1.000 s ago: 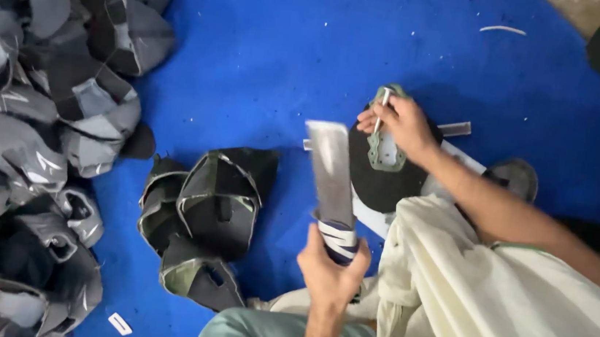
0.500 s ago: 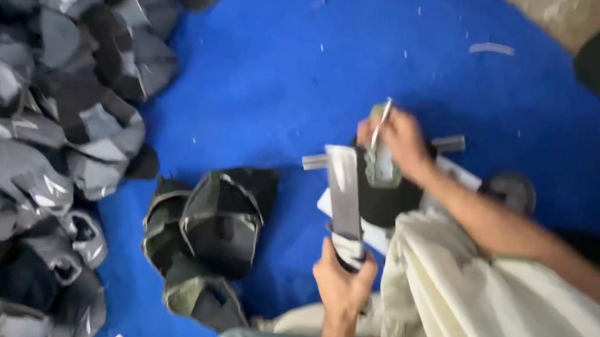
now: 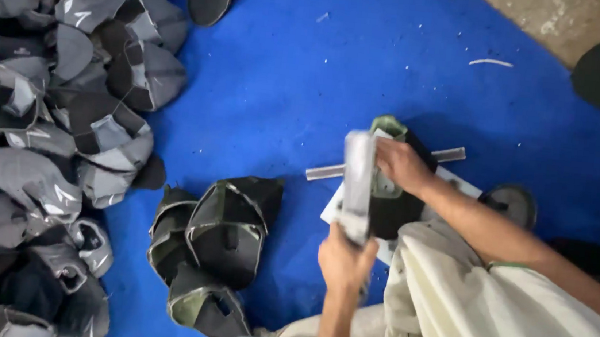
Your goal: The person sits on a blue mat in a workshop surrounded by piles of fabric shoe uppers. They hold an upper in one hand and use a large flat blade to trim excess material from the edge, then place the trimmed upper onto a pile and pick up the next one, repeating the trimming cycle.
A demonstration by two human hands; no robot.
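My left hand [image 3: 342,259] grips the lower end of a flat grey strip [image 3: 358,178] and holds it upright; the strip is blurred. Just to its right, my right hand [image 3: 403,165] is closed over a dark shoe upper with a green edge [image 3: 390,126], which lies on a white board [image 3: 461,181]. The strip's top touches or nearly touches my right fingers. A thin metal bar [image 3: 325,171] runs under the upper and sticks out on both sides.
A big heap of grey and black shoe uppers [image 3: 40,129] fills the left side of the blue mat [image 3: 324,68]. A small stack of black and green uppers [image 3: 223,238] lies near my knee. A round black object [image 3: 509,203] sits right of the board. Cream cloth [image 3: 505,320] covers my lap.
My left hand has brought the grey strip up against my right hand. My right hand has dropped from a raised pose onto the dark upper. The view has shifted slightly.
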